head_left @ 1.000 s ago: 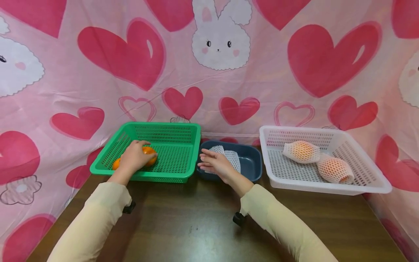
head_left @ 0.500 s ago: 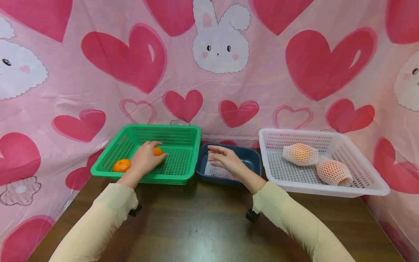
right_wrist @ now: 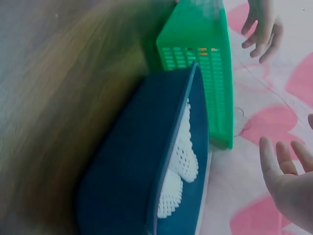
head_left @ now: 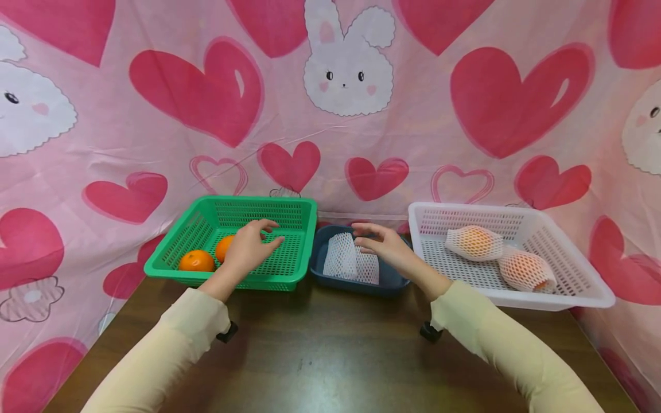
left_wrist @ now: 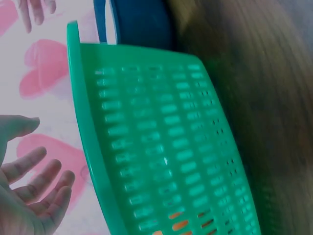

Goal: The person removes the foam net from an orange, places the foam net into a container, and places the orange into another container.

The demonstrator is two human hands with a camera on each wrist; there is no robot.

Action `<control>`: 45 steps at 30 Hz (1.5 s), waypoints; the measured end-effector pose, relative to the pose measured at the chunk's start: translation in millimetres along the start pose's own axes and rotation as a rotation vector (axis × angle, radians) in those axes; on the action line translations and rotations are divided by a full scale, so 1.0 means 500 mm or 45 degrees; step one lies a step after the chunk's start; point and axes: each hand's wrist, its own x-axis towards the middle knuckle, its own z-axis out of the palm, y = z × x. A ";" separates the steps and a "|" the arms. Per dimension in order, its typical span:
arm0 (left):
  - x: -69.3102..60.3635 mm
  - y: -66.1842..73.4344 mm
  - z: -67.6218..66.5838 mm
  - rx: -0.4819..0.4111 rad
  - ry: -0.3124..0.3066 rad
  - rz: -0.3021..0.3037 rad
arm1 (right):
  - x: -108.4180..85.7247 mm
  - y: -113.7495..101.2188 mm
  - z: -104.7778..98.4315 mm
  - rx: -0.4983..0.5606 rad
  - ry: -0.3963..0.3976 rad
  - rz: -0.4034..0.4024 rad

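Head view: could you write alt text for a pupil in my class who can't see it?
The left hand hovers, empty, above a green basket holding two oranges; the right hand hovers, empty, above a dark blue tray with white nets. To the right, a white basket holds two net-wrapped fruits.

Solid green basket [head_left: 268, 280] with slot-grid sides at 9 o'clock, plain bright-orange oranges [head_left: 197, 261] in it; slate-blue tub [head_left: 356, 287] at 5, white mesh-patterned foam nets [head_left: 341, 258] inside; white slotted basket [head_left: 465, 272] at 3, peachy-orange fruit [head_left: 474, 242] under white diamond mesh. Cloth [head_left: 330, 129] behind pale pink, printed red-pink hearts [head_left: 490, 103], a few outline only, white rabbit [head_left: 348, 80] with pink cheeks at 12. Table [head_left: 299, 344] dark brown wood grain, shirt sleeves [head_left: 165, 344] plain cream at 8 and 4, wrist gadgets [head_left: 227, 331] black.
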 end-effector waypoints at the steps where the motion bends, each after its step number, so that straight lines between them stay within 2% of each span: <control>1: 0.001 0.004 0.003 -0.008 0.000 0.001 | -0.002 -0.001 -0.006 -0.014 0.004 -0.010; 7: 0.003 0.027 0.024 -0.073 -0.012 0.010 | -0.016 0.000 -0.044 -0.104 0.052 -0.093; 13: 0.011 0.052 0.054 -0.128 -0.005 0.036 | -0.036 0.000 -0.079 -0.102 0.130 -0.153; 17: 0.018 0.071 0.082 -0.165 -0.010 0.041 | -0.052 0.001 -0.106 -0.181 0.155 -0.127; 20: 0.023 0.085 0.103 -0.194 -0.023 0.041 | -0.065 0.005 -0.127 -0.301 0.172 -0.110; 26: 0.027 0.111 0.136 -0.240 -0.028 0.050 | -0.082 0.030 -0.163 -0.523 0.194 -0.118; 32: 0.038 0.138 0.167 -0.331 -0.016 0.081 | -0.100 0.056 -0.203 -0.648 0.264 -0.153; 36: 0.046 0.157 0.186 -0.391 -0.003 0.083 | -0.109 0.070 -0.233 -0.691 0.300 -0.146; 41: 0.053 0.173 0.215 -0.440 -0.009 0.034 | -0.118 0.092 -0.257 -0.698 0.313 -0.147; 45: 0.057 0.191 0.237 -0.494 -0.028 0.002 | -0.131 0.102 -0.281 -0.734 0.339 -0.082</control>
